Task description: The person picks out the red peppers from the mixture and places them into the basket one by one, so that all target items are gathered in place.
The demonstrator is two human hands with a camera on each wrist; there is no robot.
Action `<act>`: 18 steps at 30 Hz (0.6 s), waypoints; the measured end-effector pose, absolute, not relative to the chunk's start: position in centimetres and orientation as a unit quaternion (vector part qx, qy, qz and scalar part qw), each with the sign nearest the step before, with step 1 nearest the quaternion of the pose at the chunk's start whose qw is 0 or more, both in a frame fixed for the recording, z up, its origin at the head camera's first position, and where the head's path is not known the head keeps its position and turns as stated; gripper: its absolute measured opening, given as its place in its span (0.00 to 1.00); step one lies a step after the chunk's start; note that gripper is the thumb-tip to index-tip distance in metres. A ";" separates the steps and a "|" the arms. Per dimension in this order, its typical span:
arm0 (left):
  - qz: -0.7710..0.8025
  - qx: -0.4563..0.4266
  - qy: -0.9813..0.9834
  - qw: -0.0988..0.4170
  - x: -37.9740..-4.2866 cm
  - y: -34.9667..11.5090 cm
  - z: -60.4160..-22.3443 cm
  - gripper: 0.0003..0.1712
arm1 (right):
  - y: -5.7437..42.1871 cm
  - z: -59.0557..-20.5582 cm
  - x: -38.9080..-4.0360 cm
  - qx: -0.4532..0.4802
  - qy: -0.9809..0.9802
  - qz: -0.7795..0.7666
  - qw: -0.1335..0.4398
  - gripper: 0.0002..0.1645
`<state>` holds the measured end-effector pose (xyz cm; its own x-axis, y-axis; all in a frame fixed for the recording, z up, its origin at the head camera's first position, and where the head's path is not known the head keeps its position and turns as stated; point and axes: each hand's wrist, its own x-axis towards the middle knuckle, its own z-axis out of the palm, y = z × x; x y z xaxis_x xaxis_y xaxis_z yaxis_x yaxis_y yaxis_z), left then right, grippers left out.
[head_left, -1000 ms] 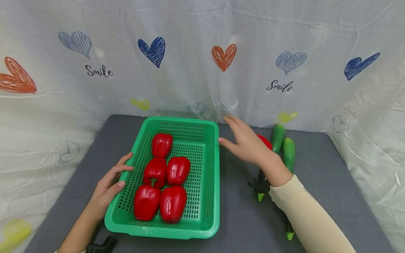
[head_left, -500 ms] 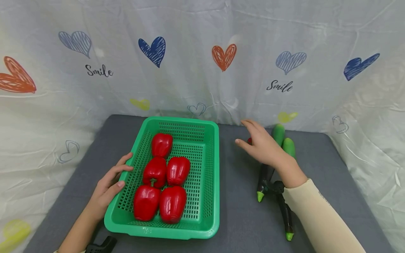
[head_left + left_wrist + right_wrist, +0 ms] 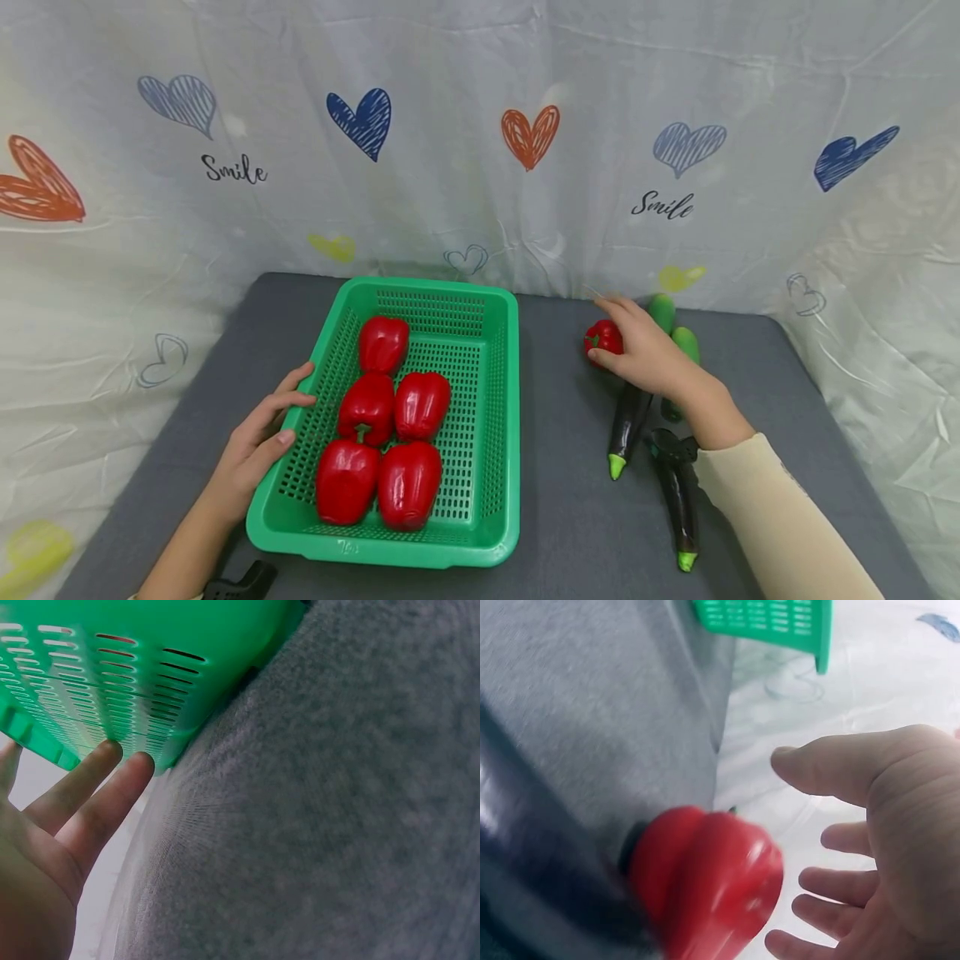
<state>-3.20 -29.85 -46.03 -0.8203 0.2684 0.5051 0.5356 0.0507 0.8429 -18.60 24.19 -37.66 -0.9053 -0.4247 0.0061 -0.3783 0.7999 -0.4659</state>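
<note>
A green plastic basket point(image 3: 498, 546) holds several red bell peppers point(image 3: 423, 404). My left hand point(image 3: 258, 437) lies against the basket's left side, its fairly straight fingers point(image 3: 112, 799) touching the slotted outer wall in the left wrist view. On the right, my right hand point(image 3: 645, 346) is over another red bell pepper point(image 3: 602, 335) on the table, overlapping part of it in the head view. In the right wrist view the fingers and thumb point(image 3: 817, 765) are spread beside this pepper point(image 3: 712, 881), with a gap between hand and pepper.
Two dark eggplants with green tips, one point(image 3: 628, 425) below the right hand and one point(image 3: 678, 512) nearer the front, lie on the grey table point(image 3: 566, 517). Two green cucumbers point(image 3: 662, 312) are partly hidden behind the right hand. A printed white curtain point(image 3: 450, 208) hangs behind the table.
My right hand has moved right and down, away from the basket's right rim to the lone pepper, which now shows beside it. The left hand and basket have stayed put.
</note>
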 end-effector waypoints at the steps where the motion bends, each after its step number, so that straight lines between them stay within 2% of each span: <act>1: -0.630 -0.280 -0.717 0.106 -3.2 -29.9 -46.0 0.27 | 24.4 -37.8 -18.7 -0.211 0.948 -0.234 0.053 0.48; 7: -0.631 -0.275 -0.718 0.104 -3.2 -29.9 -46.0 0.27 | 25.5 -38.4 -19.2 -0.207 0.948 -0.231 0.071 0.49; 18: -0.633 -0.277 -0.716 0.104 -3.2 -30.0 -46.1 0.27 | 26.4 -39.6 -19.5 -0.212 0.943 -0.242 0.080 0.44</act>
